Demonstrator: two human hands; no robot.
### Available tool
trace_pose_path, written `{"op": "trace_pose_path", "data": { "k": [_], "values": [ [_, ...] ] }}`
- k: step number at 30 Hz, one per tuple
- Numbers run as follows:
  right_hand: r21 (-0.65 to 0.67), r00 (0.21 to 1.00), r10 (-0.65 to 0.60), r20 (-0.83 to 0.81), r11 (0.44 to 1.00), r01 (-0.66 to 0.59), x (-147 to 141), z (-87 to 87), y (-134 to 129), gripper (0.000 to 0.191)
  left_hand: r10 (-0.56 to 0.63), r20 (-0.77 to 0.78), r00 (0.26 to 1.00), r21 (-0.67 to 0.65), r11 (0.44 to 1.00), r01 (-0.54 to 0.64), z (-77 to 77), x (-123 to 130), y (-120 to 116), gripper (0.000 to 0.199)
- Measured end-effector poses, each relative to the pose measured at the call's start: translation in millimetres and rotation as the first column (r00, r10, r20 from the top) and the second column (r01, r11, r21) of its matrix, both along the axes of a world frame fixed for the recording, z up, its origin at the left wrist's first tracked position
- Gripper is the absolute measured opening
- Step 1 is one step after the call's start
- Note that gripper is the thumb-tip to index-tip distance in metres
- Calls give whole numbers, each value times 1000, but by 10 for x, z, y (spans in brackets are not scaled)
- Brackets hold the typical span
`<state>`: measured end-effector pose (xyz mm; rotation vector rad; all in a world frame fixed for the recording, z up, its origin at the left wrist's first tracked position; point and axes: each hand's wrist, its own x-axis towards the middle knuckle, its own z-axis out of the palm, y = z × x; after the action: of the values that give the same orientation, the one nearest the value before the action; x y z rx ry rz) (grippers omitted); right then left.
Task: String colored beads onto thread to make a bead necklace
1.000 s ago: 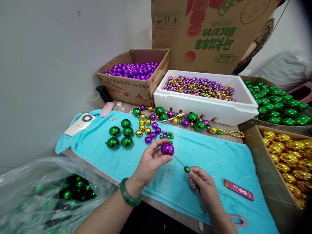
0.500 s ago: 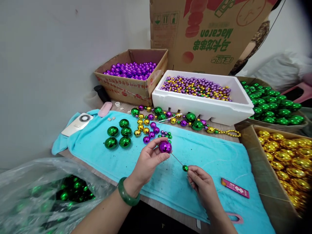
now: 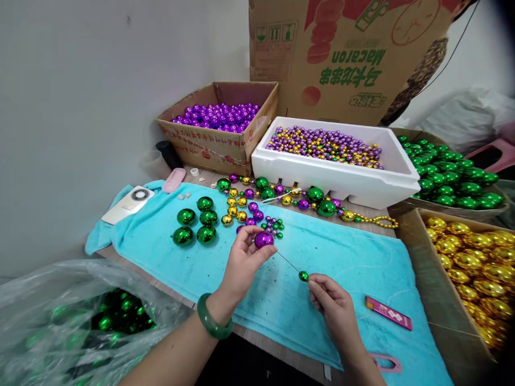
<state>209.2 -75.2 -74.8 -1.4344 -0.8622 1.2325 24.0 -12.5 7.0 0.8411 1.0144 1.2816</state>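
Note:
My left hand (image 3: 244, 260), with a green bangle on the wrist, pinches a shiny purple bead (image 3: 264, 240) between thumb and fingers. A thin needle (image 3: 287, 261) runs from that bead to a small green bead (image 3: 303, 276). The fingers of my right hand (image 3: 330, 300) are closed at the green bead's right side, on the needle's far end or its thread, which I cannot make out. Just beyond my left hand lie small purple and green beads (image 3: 273, 225), purple beads (image 3: 252, 207) and gold beads (image 3: 232, 202). Large green beads (image 3: 206, 235) sit further left on the blue towel (image 3: 281, 316).
A finished-looking bead strand (image 3: 316, 194) lies before the white foam box (image 3: 333, 179) of small beads. Cartons hold purple beads (image 3: 217, 117), green beads (image 3: 446, 171) and gold beads (image 3: 478, 262). A pink packet (image 3: 388, 312) and pink thread snips (image 3: 387, 363) lie at right. A plastic bag (image 3: 169, 316) stands left.
My left hand and the purple bead have shifted slightly left. My right hand and the small green bead have moved a little left too, with the needle still spanning the gap.

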Motion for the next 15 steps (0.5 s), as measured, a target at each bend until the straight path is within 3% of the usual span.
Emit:
{"op": "trace_pose_path", "data": {
  "k": [4, 10, 15],
  "values": [
    [7, 1000, -3, -1, 1000, 3, -49, -24, -14, 30, 1, -26, 1000, -17, 1000, -2, -4, 9, -4, 39],
    [23, 999, -27, -27, 999, 28, -66, -35, -44, 28, -118, 221, 968, -94, 985, 141, 48, -17, -7, 41],
    [35, 998, -17, -54, 999, 19, -20, -99, -42, 27, -82, 133, 988, -110, 989, 97, 63, -2, -11, 42]
  ]
}}
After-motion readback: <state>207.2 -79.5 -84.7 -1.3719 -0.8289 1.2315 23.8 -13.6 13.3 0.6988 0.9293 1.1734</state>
